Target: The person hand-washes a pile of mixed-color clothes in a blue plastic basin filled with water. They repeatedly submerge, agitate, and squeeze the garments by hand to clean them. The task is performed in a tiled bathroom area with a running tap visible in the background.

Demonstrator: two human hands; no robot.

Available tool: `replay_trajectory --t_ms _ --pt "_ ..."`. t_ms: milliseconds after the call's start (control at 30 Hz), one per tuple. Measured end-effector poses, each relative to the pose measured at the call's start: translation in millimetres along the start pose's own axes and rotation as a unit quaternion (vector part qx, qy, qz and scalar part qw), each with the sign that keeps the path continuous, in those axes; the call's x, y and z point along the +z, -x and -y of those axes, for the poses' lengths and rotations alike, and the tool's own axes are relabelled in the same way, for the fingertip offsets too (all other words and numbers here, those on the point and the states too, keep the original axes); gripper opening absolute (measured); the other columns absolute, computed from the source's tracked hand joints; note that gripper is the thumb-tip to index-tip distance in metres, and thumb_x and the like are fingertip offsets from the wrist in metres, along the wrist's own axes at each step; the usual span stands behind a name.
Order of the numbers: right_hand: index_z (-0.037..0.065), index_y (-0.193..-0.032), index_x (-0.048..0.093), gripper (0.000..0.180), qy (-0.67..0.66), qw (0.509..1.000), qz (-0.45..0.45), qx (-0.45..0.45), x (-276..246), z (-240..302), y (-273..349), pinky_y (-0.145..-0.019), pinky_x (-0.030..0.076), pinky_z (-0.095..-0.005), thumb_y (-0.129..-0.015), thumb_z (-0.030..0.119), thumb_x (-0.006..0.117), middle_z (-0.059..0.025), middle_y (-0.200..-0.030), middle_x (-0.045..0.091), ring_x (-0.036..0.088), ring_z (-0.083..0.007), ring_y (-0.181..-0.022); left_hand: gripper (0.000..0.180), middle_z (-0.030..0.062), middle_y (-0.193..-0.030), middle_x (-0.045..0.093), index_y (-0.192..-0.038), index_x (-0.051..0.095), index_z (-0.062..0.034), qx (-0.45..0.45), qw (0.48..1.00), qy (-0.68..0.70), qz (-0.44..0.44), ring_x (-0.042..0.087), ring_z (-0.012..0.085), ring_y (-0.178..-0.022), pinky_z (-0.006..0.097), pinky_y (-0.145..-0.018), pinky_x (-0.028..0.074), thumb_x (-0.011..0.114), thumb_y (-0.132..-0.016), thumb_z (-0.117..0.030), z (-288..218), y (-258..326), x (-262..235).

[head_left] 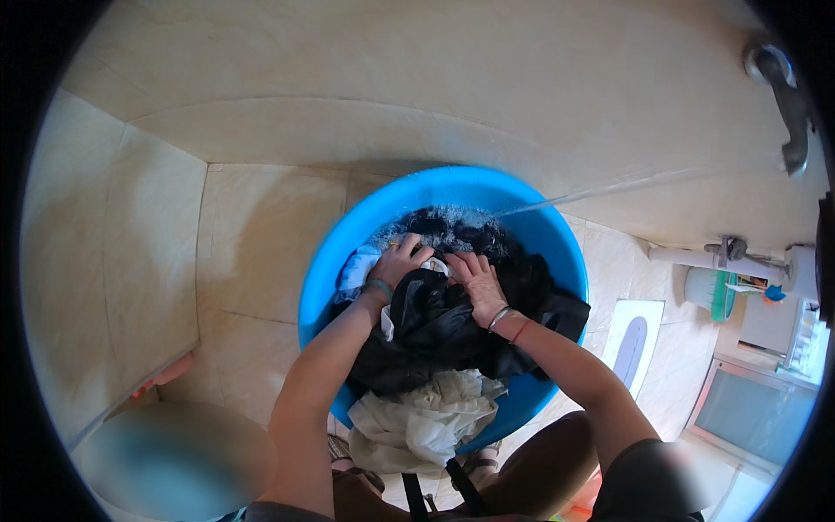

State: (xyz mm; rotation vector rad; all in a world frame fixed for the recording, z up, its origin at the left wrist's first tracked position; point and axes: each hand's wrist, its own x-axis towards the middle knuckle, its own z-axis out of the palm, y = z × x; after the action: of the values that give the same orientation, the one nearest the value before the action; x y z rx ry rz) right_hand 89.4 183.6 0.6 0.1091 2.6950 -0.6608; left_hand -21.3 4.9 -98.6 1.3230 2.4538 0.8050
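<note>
A large blue basin (571, 252) on the floor holds wet laundry, much of it a bulky black garment (426, 326). My left hand (402, 263) presses on the dark cloth at the basin's left, its fingers stretched out and a ring on one. Opposite it, my right hand (476, 285) lies on the black garment with its fingers spread. Some white cloth (435, 266) shows between the two hands. Light blue cloth (358, 268) sits by the left wall. A cream cloth (426, 418) hangs over the near rim. Water (465, 214) bubbles at the far side.
From a wall spout (793, 157) at upper right, a thin water stream (600, 189) runs into the basin. Tiled walls stand behind and at left. A squat toilet (633, 344) lies to the right, past it a glass-fronted cabinet (744, 409). A round blurred object (178, 461) stands at lower left.
</note>
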Motion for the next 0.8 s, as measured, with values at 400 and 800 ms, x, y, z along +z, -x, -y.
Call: replay_trajectory --t_ms 400,800 --pt "0.011 -0.101 0.069 0.043 -0.046 0.998 -0.025 0.035 23.3 -49.5 -69.6 -0.082 0.051 -0.0524 -0.088 0.048 0.052 -0.0216 -0.104 0.068 0.063 -0.0424 -0.099 0.042 0.0241 -0.134 0.048 -0.129 0.053 -0.0158 -0.150 0.958 0.220 0.104 0.059 0.0415 -0.110 0.049 -0.093 0.048 0.056 -0.092 -0.036 28.3 -28.9 18.8" --pt "0.018 -0.117 0.061 0.043 0.141 0.933 -0.328 0.041 30.2 -43.1 -52.8 -0.079 0.050 -0.0518 -0.093 0.052 0.052 -0.0103 -0.125 0.059 0.060 -0.0376 -0.111 0.057 0.0249 -0.152 0.034 -0.147 0.036 -0.0188 -0.021 0.989 -0.136 0.053 0.051 0.0437 -0.122 0.046 -0.101 0.043 0.057 -0.094 -0.026 18.1 14.0 -26.3"
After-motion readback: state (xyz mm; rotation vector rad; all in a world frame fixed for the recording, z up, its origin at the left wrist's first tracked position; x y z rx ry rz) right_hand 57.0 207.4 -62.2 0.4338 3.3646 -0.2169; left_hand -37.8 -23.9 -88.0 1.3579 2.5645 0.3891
